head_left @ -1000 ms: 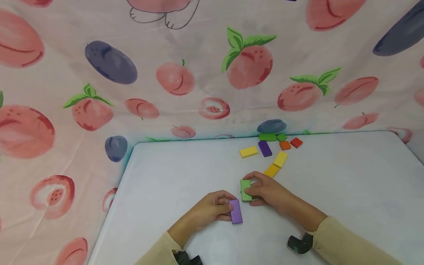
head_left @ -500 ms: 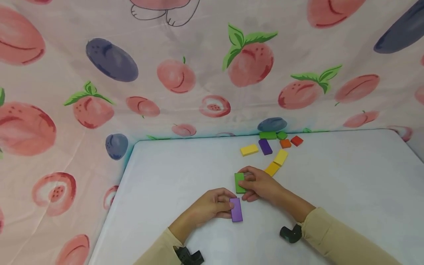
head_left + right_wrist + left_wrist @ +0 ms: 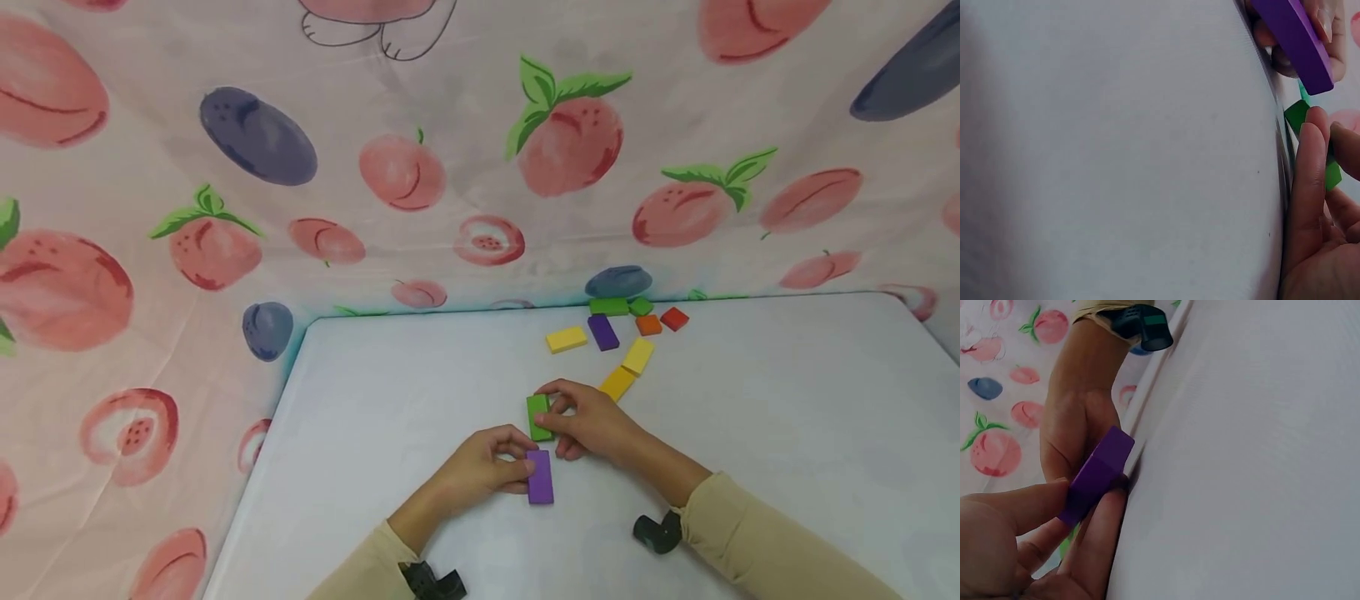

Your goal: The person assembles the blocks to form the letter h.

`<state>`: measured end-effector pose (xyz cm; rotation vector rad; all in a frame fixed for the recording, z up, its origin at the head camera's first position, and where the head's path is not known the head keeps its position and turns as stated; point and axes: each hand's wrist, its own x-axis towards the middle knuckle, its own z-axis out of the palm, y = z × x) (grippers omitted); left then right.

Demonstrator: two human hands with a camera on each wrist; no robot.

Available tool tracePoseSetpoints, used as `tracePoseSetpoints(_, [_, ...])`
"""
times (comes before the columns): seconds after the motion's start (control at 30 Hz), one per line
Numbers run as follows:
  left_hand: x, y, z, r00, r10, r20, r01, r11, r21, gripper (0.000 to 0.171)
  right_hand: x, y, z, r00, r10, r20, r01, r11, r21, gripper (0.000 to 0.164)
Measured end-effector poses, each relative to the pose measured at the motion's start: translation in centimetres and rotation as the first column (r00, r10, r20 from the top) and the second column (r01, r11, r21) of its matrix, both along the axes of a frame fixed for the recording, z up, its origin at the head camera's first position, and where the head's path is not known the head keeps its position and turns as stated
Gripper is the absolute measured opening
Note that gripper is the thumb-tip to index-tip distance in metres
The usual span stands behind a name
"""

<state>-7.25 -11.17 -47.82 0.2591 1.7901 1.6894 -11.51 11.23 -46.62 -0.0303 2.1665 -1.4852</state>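
Observation:
My left hand [image 3: 480, 465] pinches a purple block [image 3: 540, 477] between thumb and fingers. In the left wrist view the purple block [image 3: 1100, 472] is seen tilted, the thumb on one side and the fingers on the other. Just beyond it, my right hand [image 3: 592, 419] pinches a green block [image 3: 538, 418] by its right side. The green block's near end sits close to the purple block's far end. Fingers cover the middle of the green block [image 3: 1333, 175] in the right wrist view, where the purple block [image 3: 1297, 47] hangs at the top right.
Beyond the right hand, two yellow blocks [image 3: 637, 357] lie end to end. Farther back are another yellow block [image 3: 566, 339], a dark purple block [image 3: 603, 332], green blocks [image 3: 608, 307], an orange block [image 3: 649, 325] and a red block [image 3: 674, 318]. A fruit-patterned cloth [image 3: 420, 100] rises behind the white table [image 3: 375, 392].
My right hand has moved left and slightly away with the green block, bringing it in line beyond the purple one. My left hand has shifted slightly right with the purple block.

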Motion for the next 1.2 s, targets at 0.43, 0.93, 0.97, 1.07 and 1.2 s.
tracePoseSetpoints(0.43, [0.4,0.2,0.6,0.868,-0.206,-0.452,0.019,0.923,-0.384,0.035,-0.1,0.9,0.3,0.996,0.089,0.014,-0.089,0.996,-0.015,0.046])
tracePoseSetpoints(0.93, [1.0,0.4,1.0,0.839,-0.286,-0.463,0.064,0.897,-0.437,0.061,-0.2,1.3,0.1,0.993,0.114,0.04,-0.112,0.993,-0.044,0.053])
tracePoseSetpoints(0.97, [1.0,0.5,1.0,0.838,-0.285,-0.465,0.062,0.897,-0.438,0.061,-0.2,1.3,0.1,0.993,0.112,0.041,-0.11,0.993,-0.044,0.052])
tracePoseSetpoints(1.07, [1.0,0.4,1.0,0.838,-0.284,-0.466,0.06,0.897,-0.439,0.061,-0.2,1.3,0.1,0.992,0.116,0.039,-0.114,0.992,-0.044,0.053])
tracePoseSetpoints(1.2, [0.9,0.4,1.0,0.843,-0.277,-0.462,0.061,0.901,-0.429,0.062,-0.2,1.4,0.1,0.991,0.132,0.039,-0.13,0.991,-0.044,0.055])
